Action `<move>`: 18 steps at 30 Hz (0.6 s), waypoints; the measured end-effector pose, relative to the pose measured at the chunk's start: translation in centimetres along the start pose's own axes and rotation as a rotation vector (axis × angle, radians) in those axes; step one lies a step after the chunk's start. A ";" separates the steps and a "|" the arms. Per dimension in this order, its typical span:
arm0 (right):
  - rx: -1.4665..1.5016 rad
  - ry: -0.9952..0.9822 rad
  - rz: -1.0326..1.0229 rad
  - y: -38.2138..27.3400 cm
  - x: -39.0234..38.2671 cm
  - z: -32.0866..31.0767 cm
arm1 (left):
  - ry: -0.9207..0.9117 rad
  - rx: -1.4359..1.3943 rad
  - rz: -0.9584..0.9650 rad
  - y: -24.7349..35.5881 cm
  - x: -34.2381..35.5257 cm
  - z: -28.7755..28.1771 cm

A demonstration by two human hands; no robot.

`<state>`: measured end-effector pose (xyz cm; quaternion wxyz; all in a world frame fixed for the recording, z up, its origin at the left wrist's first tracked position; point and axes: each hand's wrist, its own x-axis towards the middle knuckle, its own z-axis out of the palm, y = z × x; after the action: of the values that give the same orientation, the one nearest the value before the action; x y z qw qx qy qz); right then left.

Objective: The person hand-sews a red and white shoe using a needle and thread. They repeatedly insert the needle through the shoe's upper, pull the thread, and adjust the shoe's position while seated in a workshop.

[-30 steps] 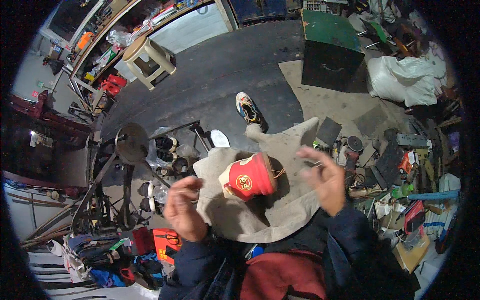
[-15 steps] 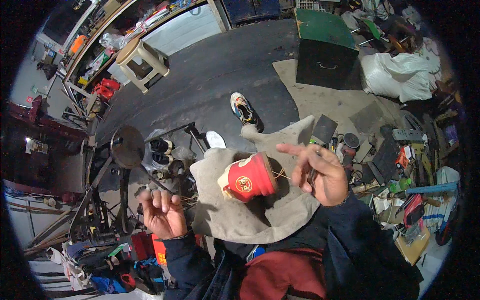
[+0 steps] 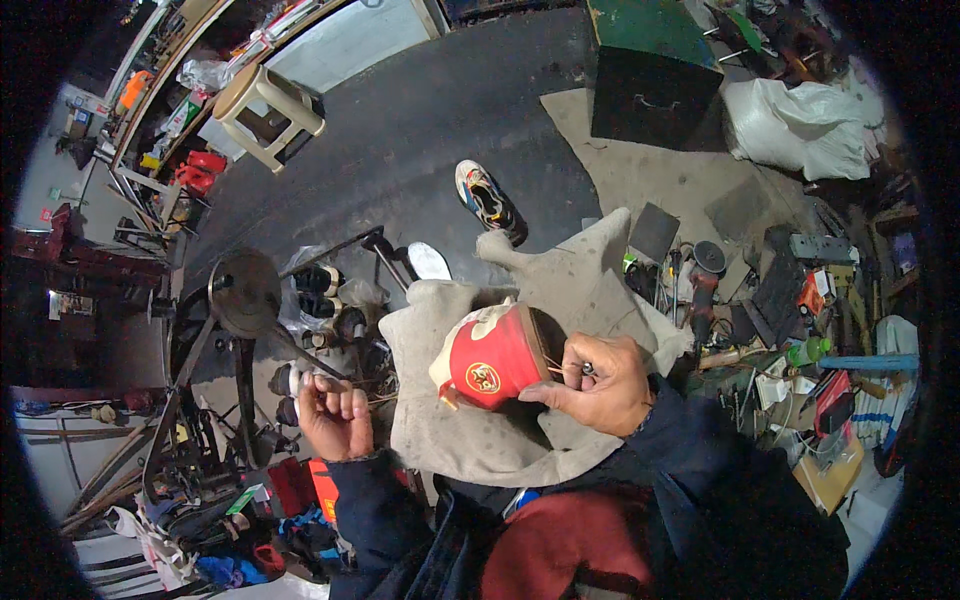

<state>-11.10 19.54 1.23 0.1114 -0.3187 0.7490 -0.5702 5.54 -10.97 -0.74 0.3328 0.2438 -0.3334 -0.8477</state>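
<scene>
While my right hand [image 3: 607, 385] grips a small tool [image 3: 587, 369], I should steady the shoe [image 3: 492, 352]. My left hand [image 3: 336, 418] curls; whether gripping, I cannot tell.

A: We have light spread across the middle here: the red piece [image 3: 490, 360] glows vivid, shadow filling folds of the pale cloth [image 3: 470, 445]!

B: And we catch the white sack [image 3: 795, 130] gleaming, while the far left sinks into gloom.

A: We see shelving [image 3: 262, 52] bending toward the black fisheye rim, faint grain there!
</scene>
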 end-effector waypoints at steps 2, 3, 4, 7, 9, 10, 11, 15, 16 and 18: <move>-0.006 -0.005 0.015 0.2 0.1 0.1 | 0.105 0.046 0.003 0.7 0.9 -2.1; -0.008 -0.007 0.024 0.3 0.2 0.1 | 0.189 0.047 0.015 1.1 1.3 -3.2; -0.003 -0.025 -0.010 0.4 0.2 0.2 | 0.223 0.020 -0.013 1.7 1.7 -4.3; 0.009 -0.056 -0.059 0.7 0.4 0.3 | 0.180 0.096 -0.065 1.6 1.4 -7.5; 0.019 -0.065 -0.029 0.8 0.5 0.5 | 0.246 0.107 -0.117 1.3 0.9 -9.2; 0.021 -0.077 -0.037 0.8 0.6 0.6 | 0.324 0.171 -0.131 0.9 0.8 -9.9; 0.020 -0.086 -0.051 0.9 0.6 0.7 | 0.317 0.184 -0.133 0.4 0.7 -10.5; 0.029 -0.090 -0.063 1.0 0.9 0.7 | 0.314 0.186 -0.219 -1.0 0.7 -11.1; 0.031 -0.099 -0.055 1.0 0.8 0.6 | 0.255 0.178 -0.240 -1.1 0.4 -10.9; 0.020 -0.109 -0.053 1.0 0.8 0.2 | 0.211 0.161 -0.226 -0.8 0.0 -10.5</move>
<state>-11.92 19.06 0.40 0.1401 -0.3679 0.7273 -0.5623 11.83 -14.75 -8.25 0.2480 0.3932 -0.3341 -0.8199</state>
